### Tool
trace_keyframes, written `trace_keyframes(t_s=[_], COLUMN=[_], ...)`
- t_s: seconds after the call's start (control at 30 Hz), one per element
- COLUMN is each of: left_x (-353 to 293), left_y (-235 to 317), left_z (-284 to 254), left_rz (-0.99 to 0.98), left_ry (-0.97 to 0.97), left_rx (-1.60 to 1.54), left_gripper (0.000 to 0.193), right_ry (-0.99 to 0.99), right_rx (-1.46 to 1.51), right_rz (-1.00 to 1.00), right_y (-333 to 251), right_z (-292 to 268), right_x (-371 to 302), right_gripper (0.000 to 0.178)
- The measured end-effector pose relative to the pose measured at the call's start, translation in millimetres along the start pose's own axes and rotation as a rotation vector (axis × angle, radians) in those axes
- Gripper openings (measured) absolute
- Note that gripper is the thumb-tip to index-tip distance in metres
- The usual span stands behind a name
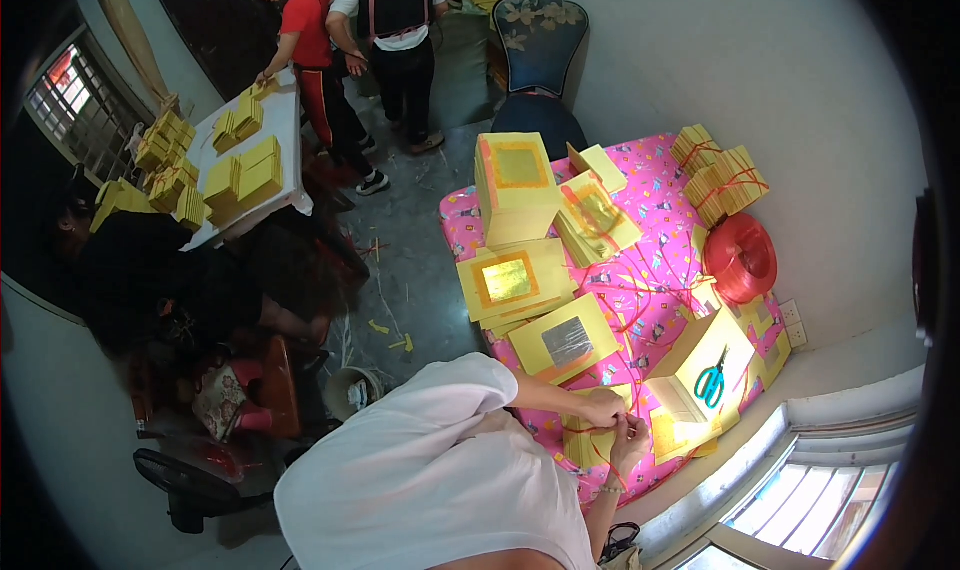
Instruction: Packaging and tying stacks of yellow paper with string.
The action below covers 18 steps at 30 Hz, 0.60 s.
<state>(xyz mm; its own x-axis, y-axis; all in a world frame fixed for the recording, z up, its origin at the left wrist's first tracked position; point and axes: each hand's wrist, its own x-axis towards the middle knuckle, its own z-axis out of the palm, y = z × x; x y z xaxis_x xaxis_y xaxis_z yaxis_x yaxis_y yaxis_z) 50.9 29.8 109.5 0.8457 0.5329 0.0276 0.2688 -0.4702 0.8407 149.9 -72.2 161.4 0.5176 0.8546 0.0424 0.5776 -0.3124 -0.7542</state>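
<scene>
My left hand [603, 407] and my right hand [630, 442] meet over a small stack of yellow paper sheets [582, 450] at the table's near edge. Both hands are closed, their fingertips pinched together on a thin red plastic string [613, 467] that runs around the stack. Exactly how the string crosses between the fingers is too small to make out. Just right of my hands a taller yellow paper stack [678, 368] stands, with teal-handled scissors [711, 385] lying on it. Left of them lies a yellow stack with a silver square [570, 342].
A pink patterned cloth [655, 260] covers the table. On it are a red string roll [740, 258], a tall yellow stack [515, 205] and tied bundles [728, 180]. A blue chair [540, 50] stands behind. Several people work around a white table [290, 135] at the far left.
</scene>
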Motion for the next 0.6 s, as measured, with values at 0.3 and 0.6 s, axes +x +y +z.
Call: trace_keyframes(t_s=[0.3, 0.6], left_x=[-8.8, -6.7], left_y=[8.3, -4.1], left_z=[-5.0, 4.9], left_rz=[-0.040, -0.039], left_ry=[0.124, 0.025], left_rx=[-0.137, -0.306], left_gripper=[0.012, 0.007], right_ry=[0.208, 0.252], right_rx=[0.106, 0.069], right_rz=[-0.087, 0.011], right_y=[15.4, 25.1], right_z=[23.0, 26.6], right_x=[-15.9, -23.3], right_gripper=[0.015, 0.014])
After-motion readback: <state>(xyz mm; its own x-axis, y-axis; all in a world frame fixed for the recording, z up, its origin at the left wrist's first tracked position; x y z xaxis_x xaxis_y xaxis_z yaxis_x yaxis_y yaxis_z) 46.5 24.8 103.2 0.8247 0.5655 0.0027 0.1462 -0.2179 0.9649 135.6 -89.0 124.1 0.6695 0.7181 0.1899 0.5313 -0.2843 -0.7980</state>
